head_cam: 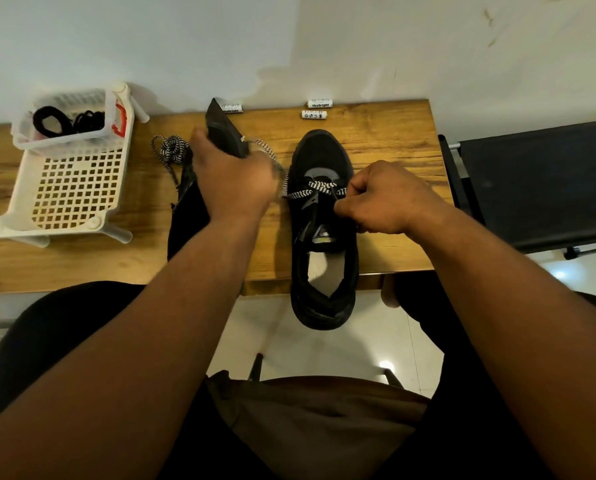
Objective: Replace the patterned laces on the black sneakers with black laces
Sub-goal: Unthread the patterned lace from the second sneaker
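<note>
A black sneaker (322, 154) lies toe-away on the wooden table (386, 140), its heel hanging over the front edge. A black-and-white patterned lace (319, 189) still crosses its lowest eyelets. My right hand (383, 199) is curled at the sneaker's right side and pinches that lace. My left hand (232, 178) grips the other black sneaker (222, 131), which is tipped up on its side with the sole showing. A loose patterned lace (170, 150) lies bunched left of it. Black laces (66, 121) sit coiled in a small white basket.
A white plastic rack (75, 188) stands at the table's left and carries the small basket (30, 142). Three small white batteries, one being (314, 115), lie along the back edge by the wall. A black chair (539, 181) stands to the right of the table.
</note>
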Available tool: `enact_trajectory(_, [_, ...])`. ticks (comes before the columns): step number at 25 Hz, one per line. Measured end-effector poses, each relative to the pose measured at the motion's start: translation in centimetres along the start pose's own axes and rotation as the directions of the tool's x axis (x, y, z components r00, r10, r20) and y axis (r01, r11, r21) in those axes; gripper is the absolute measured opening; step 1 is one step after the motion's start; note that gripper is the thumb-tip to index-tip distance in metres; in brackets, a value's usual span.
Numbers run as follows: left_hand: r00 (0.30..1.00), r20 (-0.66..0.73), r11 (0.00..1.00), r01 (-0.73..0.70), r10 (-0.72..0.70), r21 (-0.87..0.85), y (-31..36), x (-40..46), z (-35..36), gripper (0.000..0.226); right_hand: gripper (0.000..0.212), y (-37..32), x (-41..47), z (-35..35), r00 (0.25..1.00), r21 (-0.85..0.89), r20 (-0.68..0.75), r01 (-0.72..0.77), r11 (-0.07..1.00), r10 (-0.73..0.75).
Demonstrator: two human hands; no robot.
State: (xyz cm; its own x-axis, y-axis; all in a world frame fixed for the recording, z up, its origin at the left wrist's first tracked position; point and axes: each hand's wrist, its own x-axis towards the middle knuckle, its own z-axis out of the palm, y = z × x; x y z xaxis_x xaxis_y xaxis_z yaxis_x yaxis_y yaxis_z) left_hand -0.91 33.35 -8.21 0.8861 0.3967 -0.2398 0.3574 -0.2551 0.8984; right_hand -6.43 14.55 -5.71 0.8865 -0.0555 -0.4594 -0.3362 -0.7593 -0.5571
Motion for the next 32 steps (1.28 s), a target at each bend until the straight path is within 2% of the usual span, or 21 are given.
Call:
enact_trajectory(1, [0.983, 0.033, 0.968, -0.181, 0.178, 0.176, -0.4, -1.0, 0.2, 0.088, 0.022, 0.0, 0.1, 0.0, 1.0, -0.012, -0.002, 0.001, 1.0, -0.001])
enact_trajectory(2, [0.929, 0.102, 0.877, -0.369, 0.355, 0.309, -0.8, -1.8, 0.5, 0.093, 0.022, 0.0, 0.2, 0.1, 1.0, -0.025, -0.004, 0.0, 1.0, -0.001])
enact_trajectory(3, [0.851, 0.21, 0.764, -0.525, 0.481, 0.375, -1.2, -2.4, 0.8, 0.087, 0.021, 0.0, 0.2, 0.2, 1.0, -0.035, 0.0, 0.003, 0.999, -0.003])
enact_trajectory(4, [0.786, 0.336, 0.683, -0.618, 0.519, 0.389, -1.6, -2.4, 1.2, 0.075, 0.021, 0.0, 0.2, 0.2, 1.0, -0.048, 0.015, 0.013, 0.999, -0.012])
enact_trajectory(6, [0.729, 0.549, 0.606, -0.667, 0.41, 0.433, -1.8, -2.7, 1.7, 0.053, 0.02, 0.0, 0.2, 0.3, 0.998, -0.078, 0.054, 0.04, 0.996, -0.036])
enact_trajectory(7, [0.722, 0.585, 0.572, -0.672, 0.369, 0.469, -1.9, -3.1, 1.8, 0.048, 0.019, 0.0, 0.2, 0.3, 0.997, -0.085, 0.063, 0.045, 0.995, -0.039])
enact_trajectory(10, [0.719, 0.547, 0.496, -0.693, 0.429, 0.523, -1.9, -4.0, 1.9, 0.034, 0.021, -0.2, 0.4, 0.6, 0.999, -0.082, 0.039, 0.019, 0.996, -0.015])
enact_trajectory(14, [0.731, 0.571, 0.445, -0.682, 0.375, 0.581, -1.2, -3.5, 1.9, 0.026, 0.017, -0.6, 0.0, 2.3, 0.985, -0.139, -0.169, 0.019, 0.99, -0.043])
enact_trajectory(18, [0.767, 0.535, 0.472, -0.641, 0.355, 0.605, -1.1, -3.8, 1.7, 0.014, 0.017, -0.6, 0.3, 2.3, 0.991, -0.193, -0.133, 0.005, 0.981, -0.031])
enact_trajectory(23, [0.797, 0.472, 0.585, -0.6, 0.377, 0.546, -1.4, -4.2, 1.7, 0.011, 0.013, 0.2, 0.7, 1.6, 0.996, 0.016, -0.079, -0.029, 0.999, 0.031])
enact_trajectory(27, [0.821, 0.477, 0.617, -0.558, 0.314, 0.554, -1.5, -3.0, 1.8, 0.015, 0.007, 0.5, 0.6, 1.3, 0.996, 0.142, -0.047, -0.072, 0.987, 0.079])
enact_trajectory(30, [0.895, 0.423, 0.804, -0.351, 0.139, 0.48, -1.7, -1.4, 1.8, 0.009, 0.003, 0.6, 0.7, 1.0, 0.994, 0.207, -0.026, -0.097, 0.973, 0.104])
enact_trajectory(32, [0.912, 0.4, 0.862, -0.273, 0.09, 0.427, -2.0, -1.3, 1.5, 0.003, 0.002, 0.6, 0.8, 0.9, 0.996, 0.187, -0.015, -0.087, 0.979, 0.091])
